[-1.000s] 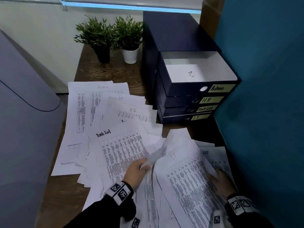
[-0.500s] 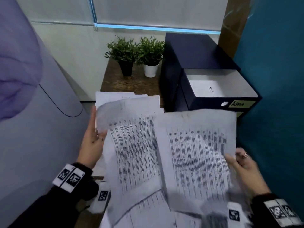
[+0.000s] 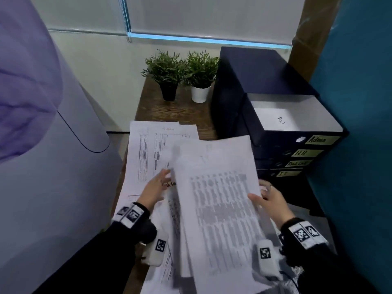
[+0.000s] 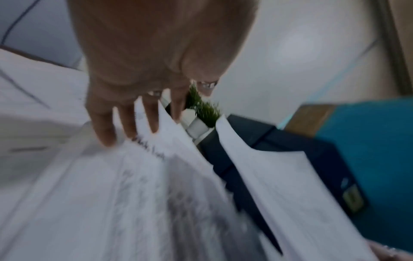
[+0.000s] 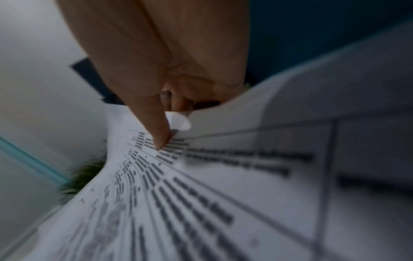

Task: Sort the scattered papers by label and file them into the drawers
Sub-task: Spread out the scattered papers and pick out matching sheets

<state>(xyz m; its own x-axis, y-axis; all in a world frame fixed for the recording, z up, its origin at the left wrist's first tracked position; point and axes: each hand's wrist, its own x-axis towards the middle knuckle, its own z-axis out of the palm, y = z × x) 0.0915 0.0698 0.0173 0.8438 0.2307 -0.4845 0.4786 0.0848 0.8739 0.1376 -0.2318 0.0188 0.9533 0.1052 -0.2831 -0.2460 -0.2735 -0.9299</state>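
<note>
Dim, bluish light fills the room, the brightest thing a cyan strip glowing under the window blind (image 3: 207, 15). Both wrist views are smeared with motion blur, the printed sheets (image 5: 201, 203) near the lens unreadable, edges bowed

The printed table on the lifted sheet (image 3: 220, 211) is smearing into grey bars in the head view, so its heading is not showing. Its near edge is running off the bottom of the picture. The sheet is covering the right hand (image 3: 270, 200) fingers behind it and hiding most of the papers (image 3: 148, 149) beneath. The left wrist view is blurring the left hand (image 4: 138, 74); its fingertips are perhaps touching paper. The lower drawer labels (image 3: 297, 163) are showing too small to tell.
</note>
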